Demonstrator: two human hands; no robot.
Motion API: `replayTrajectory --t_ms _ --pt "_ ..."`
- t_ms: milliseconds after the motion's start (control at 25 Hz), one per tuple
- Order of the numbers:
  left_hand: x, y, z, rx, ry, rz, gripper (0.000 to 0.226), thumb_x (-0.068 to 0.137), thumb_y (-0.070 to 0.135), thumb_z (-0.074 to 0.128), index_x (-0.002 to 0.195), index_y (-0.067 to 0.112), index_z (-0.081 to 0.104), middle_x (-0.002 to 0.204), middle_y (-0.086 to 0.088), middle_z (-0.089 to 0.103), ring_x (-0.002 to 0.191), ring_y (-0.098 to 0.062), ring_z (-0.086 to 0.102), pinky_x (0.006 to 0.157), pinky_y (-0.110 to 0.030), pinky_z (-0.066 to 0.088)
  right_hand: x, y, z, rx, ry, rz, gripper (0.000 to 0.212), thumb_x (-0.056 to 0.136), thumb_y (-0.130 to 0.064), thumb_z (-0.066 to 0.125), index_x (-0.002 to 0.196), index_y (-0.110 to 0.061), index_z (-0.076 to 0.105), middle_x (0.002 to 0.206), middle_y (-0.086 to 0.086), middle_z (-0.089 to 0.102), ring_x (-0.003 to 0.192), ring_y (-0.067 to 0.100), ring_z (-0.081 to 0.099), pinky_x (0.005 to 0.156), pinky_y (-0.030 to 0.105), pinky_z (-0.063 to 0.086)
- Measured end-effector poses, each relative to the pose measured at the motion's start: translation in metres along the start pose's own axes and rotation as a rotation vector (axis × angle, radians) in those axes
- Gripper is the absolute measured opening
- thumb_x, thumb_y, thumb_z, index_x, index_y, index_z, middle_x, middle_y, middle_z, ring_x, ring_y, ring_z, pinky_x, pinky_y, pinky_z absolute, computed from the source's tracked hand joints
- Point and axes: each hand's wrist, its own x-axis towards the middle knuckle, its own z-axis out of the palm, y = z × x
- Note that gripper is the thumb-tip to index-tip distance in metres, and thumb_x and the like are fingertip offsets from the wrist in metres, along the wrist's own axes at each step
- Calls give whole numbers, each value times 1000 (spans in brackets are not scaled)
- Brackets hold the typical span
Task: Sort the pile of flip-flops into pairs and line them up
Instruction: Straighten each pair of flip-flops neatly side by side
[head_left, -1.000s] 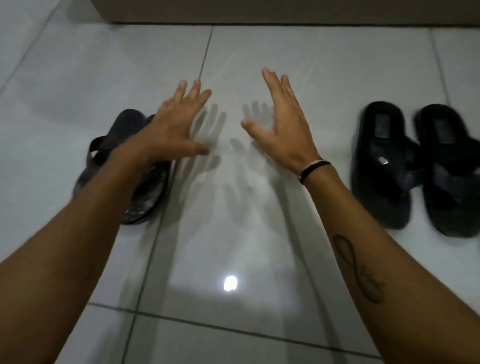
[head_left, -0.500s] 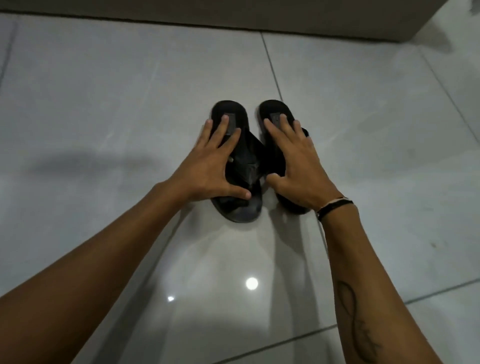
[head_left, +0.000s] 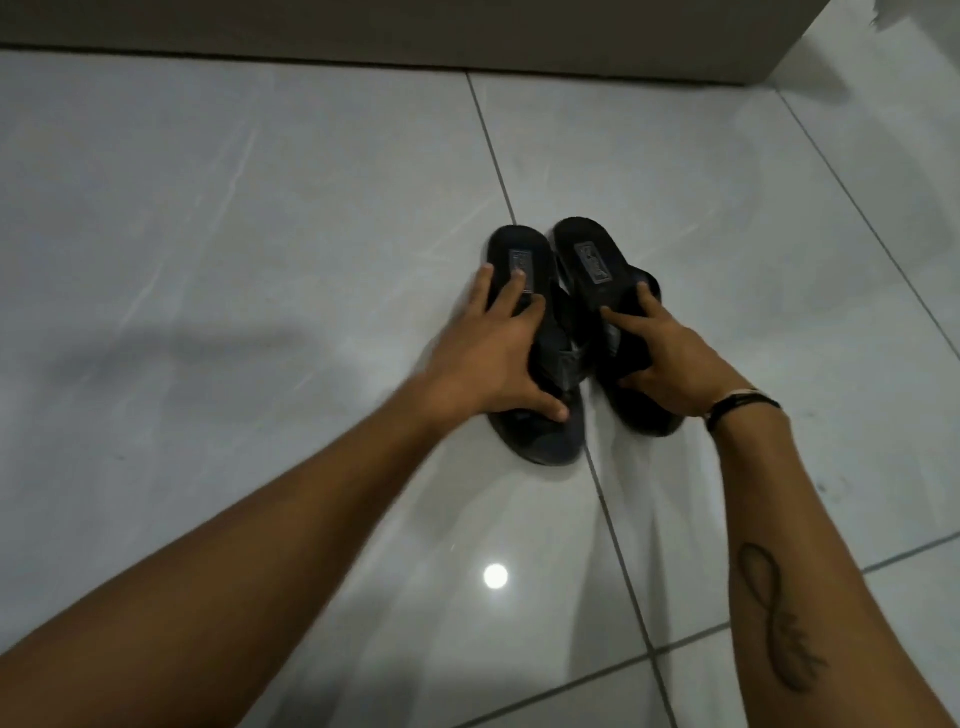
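Note:
Two black flip-flops lie side by side on the pale tiled floor, heels pointing away from me. My left hand (head_left: 496, 358) rests flat on the left flip-flop (head_left: 519, 249), fingers spread over its heel and strap, thumb near its toe end. My right hand (head_left: 670, 358) grips the right flip-flop (head_left: 589, 249) around its strap, and that sandal's heel is tilted up off the floor. The toe ends are partly hidden under my hands.
Glossy grey floor tiles (head_left: 260, 260) with dark grout lines surround the pair. A beige wall base (head_left: 415, 31) runs along the top, ending at a corner on the upper right. A lamp's reflection (head_left: 496, 576) glints on the tile near me.
My view swung from an open patch of floor to this pair. Both hands came down on the sandals; the right hand has since closed on the right one and tilted it up.

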Motion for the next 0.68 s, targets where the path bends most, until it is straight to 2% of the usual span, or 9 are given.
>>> replayTrajectory --t_ms 200,680 --pt "44 61 22 -76 27 -56 137 55 81 80 163 21 22 176 -7 -4 157 -38 -24 127 -55 6 6 48 -22 26 3 93 91 81 4 75 159 -27 38 174 9 2 149 42 39 120 44 35" --pt "60 74 44 -118 150 -101 139 53 83 79 164 20 23 175 -9 -2 157 -39 -24 127 -55 -1 17 61 -29 51 -8 62 90 83 4 74 159 -25 37 174 4 -1 150 42 37 122 48 34"
